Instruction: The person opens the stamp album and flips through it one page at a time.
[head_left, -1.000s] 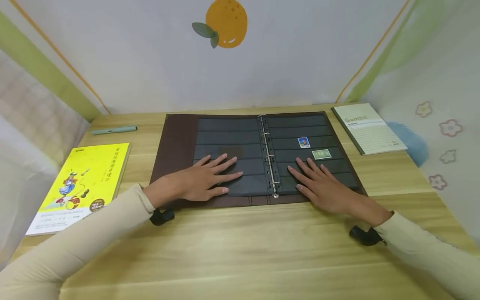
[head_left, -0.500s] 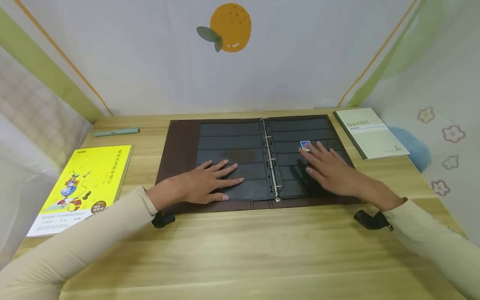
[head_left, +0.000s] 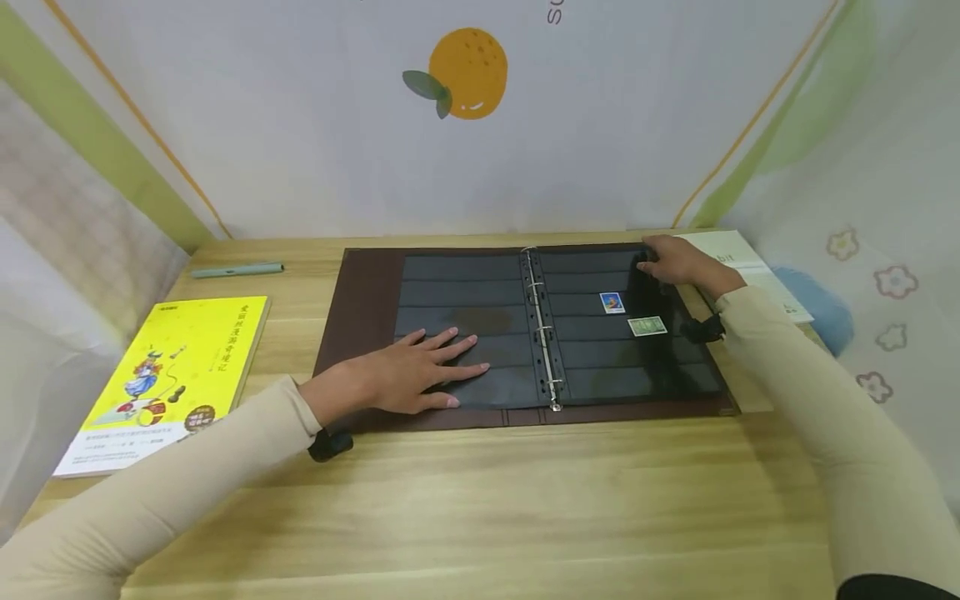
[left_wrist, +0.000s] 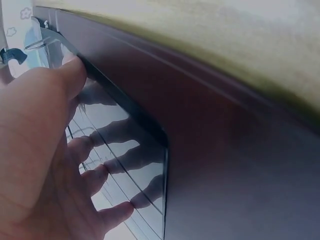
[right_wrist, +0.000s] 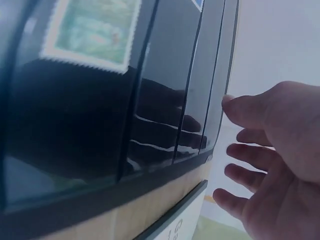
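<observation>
L hand [head_left: 408, 373] lies flat, fingers straight, pressing the left black page of the open stamp album [head_left: 360, 333]. R hand [head_left: 678, 260] is at the far right corner of the right page, fingers relaxed w/ thumb touching the edge, not clamping anything. Blue stamp [head_left: 612, 302] & green stamp [head_left: 647, 326] sit in the right page's strips. Album's mid-desk, yellow book [head_left: 180, 367] to the left.

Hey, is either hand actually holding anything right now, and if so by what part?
Nothing is clearly held. The left hand rests flat on the album's left page. The right hand is at the right page's far outer corner; no grip shows.
</observation>
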